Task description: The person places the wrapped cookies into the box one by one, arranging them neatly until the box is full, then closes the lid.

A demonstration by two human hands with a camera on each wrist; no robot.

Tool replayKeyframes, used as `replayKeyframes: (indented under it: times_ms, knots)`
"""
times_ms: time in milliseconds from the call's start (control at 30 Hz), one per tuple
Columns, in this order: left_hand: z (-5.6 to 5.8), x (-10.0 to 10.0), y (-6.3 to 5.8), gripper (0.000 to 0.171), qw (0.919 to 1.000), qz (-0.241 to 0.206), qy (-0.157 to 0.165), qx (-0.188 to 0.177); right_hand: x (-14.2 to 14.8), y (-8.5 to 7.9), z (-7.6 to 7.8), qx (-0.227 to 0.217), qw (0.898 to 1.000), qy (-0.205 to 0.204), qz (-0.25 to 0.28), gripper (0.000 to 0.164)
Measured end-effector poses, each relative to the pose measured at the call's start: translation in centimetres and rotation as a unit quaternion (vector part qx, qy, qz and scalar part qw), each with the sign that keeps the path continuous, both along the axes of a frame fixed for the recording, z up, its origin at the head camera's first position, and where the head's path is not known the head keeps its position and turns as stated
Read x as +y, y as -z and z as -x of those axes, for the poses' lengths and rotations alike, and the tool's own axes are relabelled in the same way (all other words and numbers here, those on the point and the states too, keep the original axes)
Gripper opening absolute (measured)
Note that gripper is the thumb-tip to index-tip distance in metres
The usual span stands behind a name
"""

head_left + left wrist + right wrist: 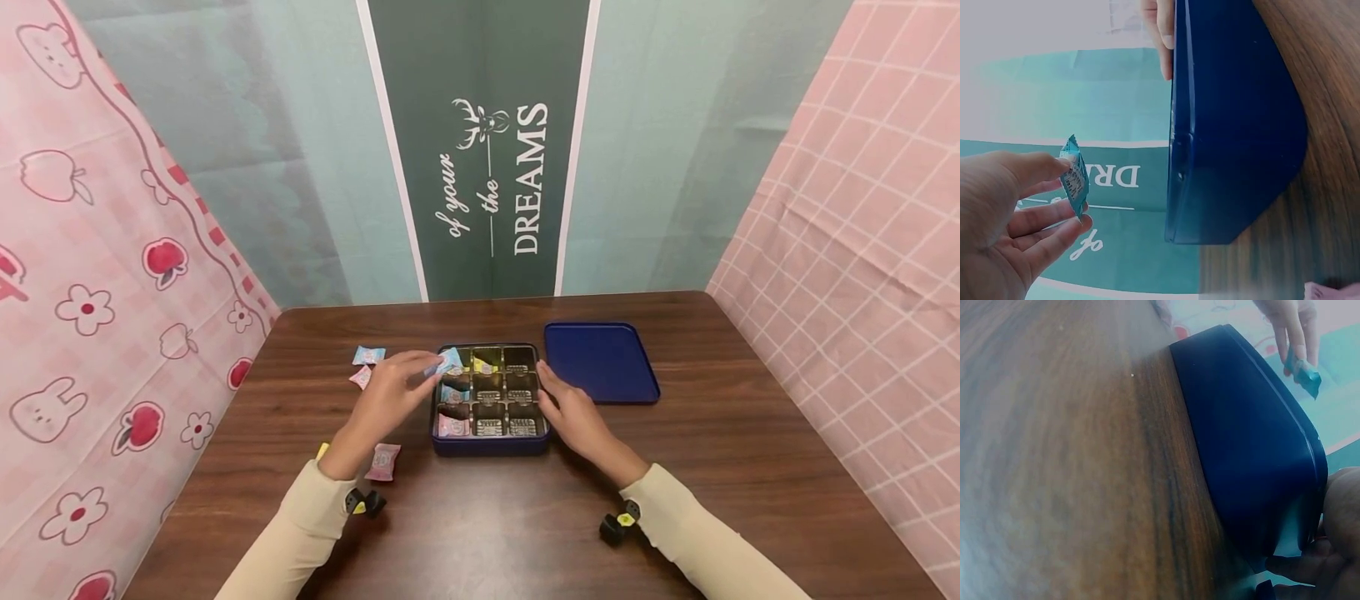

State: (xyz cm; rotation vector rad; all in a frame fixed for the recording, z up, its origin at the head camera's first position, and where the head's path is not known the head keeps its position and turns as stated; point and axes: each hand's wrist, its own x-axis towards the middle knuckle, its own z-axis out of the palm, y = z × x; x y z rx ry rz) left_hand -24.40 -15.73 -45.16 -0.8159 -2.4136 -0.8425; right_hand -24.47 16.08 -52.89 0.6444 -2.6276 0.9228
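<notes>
Take the box as your clock, with twelve pointing away from you. The blue box [491,446] sits on the brown table [517,525], its nine compartments facing up, and a blue candy [1074,178] is in the air above the compartment between ten and eleven o'clock. Your left hand [393,392] pinches that candy between thumb and fingertips, apart from the rim. Your right hand [573,412] is at three o'clock, fingers extended and touching the side of the box; it pinches nothing.

Inside the box, a yellow candy [485,365] lies in the twelve o'clock compartment, a second blue candy [453,395] at nine and a pink candy [453,427] at eight. On the table, a third blue candy [369,356] lies between nine and ten, with a second pink candy [361,377] just beside it, nearer nine. A third pink candy [383,462] lies at eight, near your left sleeve [300,521]. Something yellow [322,451] shows past your left wrist, too hidden to identify.

The blue lid [602,362] lies flat between two and three o'clock, near your right hand. At twelve, beyond the table, hangs a green cloth [405,50] with white lettering.
</notes>
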Motion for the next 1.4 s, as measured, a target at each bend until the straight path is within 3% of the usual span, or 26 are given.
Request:
replayKeyframes:
  times_ms: [167,667,1000,1400]
  knots:
    - [-0.3,0.4,-0.1,0.028,0.9998,0.013,-0.011,-0.006,-0.2,-0.1,-0.2,-0.001,1.000,-0.003,0.004,0.052]
    - [0.5,2.1,-0.4,0.027,0.9999,0.008,0.011,-0.009,-0.1,-0.4,0.0,0.006,1.000,0.003,0.005,0.051]
    - [0.7,2.7,0.5,0.026,0.9998,0.014,0.009,-0.008,0.0,0.2,-0.2,0.008,1.000,-0.004,0.010,0.051]
    - [1.3,3.2,0.6,0.026,0.9993,0.014,0.017,-0.030,0.0,-0.1,-0.1,0.008,1.000,0.001,0.004,0.051]
